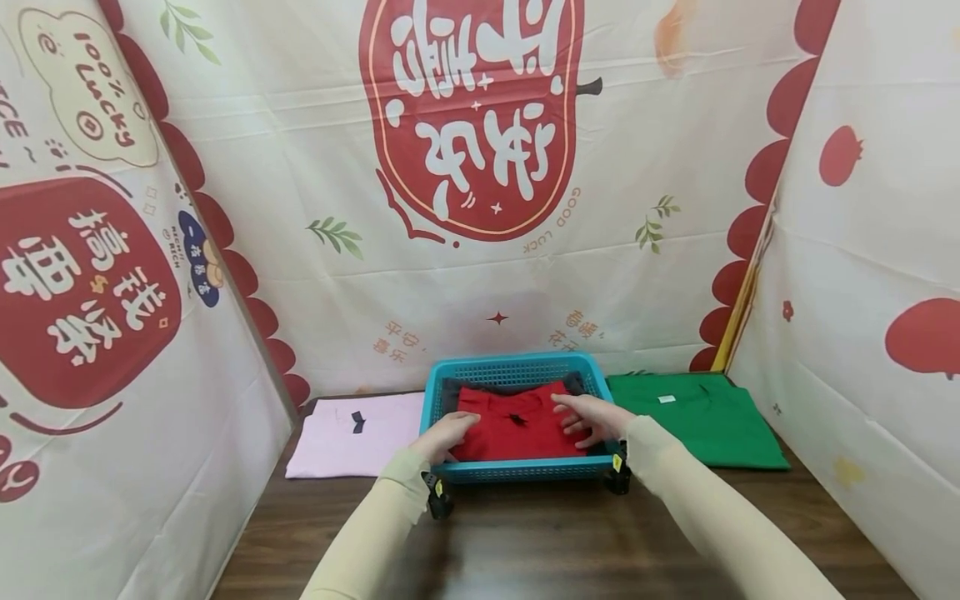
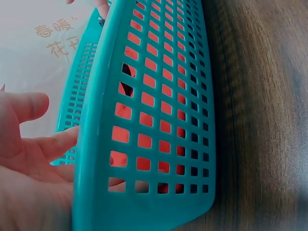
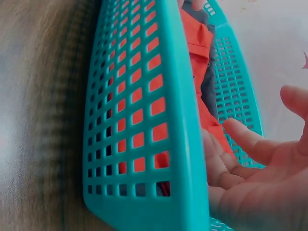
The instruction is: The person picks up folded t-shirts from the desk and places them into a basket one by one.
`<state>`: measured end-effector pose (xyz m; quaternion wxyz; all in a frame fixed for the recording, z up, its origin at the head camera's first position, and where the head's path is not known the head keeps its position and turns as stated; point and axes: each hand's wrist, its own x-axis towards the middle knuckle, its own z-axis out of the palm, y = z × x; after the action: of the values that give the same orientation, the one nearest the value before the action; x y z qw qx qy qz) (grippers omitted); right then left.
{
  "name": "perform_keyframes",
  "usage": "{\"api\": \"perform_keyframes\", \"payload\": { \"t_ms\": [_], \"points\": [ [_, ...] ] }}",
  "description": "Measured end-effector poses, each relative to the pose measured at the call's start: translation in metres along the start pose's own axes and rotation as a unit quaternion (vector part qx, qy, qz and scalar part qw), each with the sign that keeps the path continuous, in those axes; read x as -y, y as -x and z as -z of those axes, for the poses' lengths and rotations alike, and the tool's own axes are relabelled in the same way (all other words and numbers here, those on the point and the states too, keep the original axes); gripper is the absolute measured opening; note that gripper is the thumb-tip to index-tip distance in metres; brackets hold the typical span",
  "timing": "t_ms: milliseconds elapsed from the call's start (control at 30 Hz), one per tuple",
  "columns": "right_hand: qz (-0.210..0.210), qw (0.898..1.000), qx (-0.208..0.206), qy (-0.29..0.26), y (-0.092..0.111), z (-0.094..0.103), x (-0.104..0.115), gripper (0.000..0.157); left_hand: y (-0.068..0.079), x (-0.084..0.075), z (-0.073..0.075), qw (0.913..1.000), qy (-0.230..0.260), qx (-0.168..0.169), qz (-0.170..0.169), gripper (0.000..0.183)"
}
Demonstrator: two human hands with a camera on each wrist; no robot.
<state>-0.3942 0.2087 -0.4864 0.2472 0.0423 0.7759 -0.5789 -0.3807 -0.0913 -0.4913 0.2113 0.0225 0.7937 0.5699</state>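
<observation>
Red cloth (image 1: 498, 443) (hands (image 1: 447, 435) (image 1: 596, 415) alongside) in latticed basket (image 1: 525, 472)

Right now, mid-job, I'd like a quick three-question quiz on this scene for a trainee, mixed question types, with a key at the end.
1. Multiple choice: what colour is the folded garment lying uppermost in the teal basket? A) pink B) green C) red
2. True or false: the fingers of the left hand and the right hand both reach inside the basket's rim.
3. Count: how many folded garments lie outside the basket?

Key:
1. C, the red garment.
2. True.
3. Two: the pink garment to the basket's left and the green garment to its right.
</observation>
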Motion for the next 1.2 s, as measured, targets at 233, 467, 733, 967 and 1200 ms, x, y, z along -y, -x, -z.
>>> {"api": "perform_keyframes", "payload": {
  "t_ms": [233, 467, 733, 967, 1200],
  "points": [
    [-0.004, 1.0, 0.001, 0.014, 0.003, -0.004, 0.0, 0.068, 0.001, -0.003, 0.002, 0.9996, -0.023, -0.012, -0.003, 0.057],
    [0.014, 0.999, 0.003, 0.03, 0.008, -0.008, 0.003, 0.066, 0.005, -0.004, 0.006, 0.9982, -0.054, -0.002, -0.026, 0.055],
    [0.157, 0.985, -0.052, 0.054, 0.024, -0.029, 0.028, 0.039, 0.021, -0.017, 0.037, 0.9692, -0.157, -0.073, -0.175, 0.035],
    [0.258, 0.964, -0.062, 0.027, 0.044, -0.085, 0.065, 0.022, 0.045, -0.021, 0.077, 0.9379, -0.152, -0.202, -0.238, 0.022],
    [0.352, 0.934, -0.009, 0.058, 0.051, -0.163, 0.083, 0.024, 0.075, 0.002, 0.12, 0.9182, -0.169, -0.284, -0.219, 0.025]
  ]
}}
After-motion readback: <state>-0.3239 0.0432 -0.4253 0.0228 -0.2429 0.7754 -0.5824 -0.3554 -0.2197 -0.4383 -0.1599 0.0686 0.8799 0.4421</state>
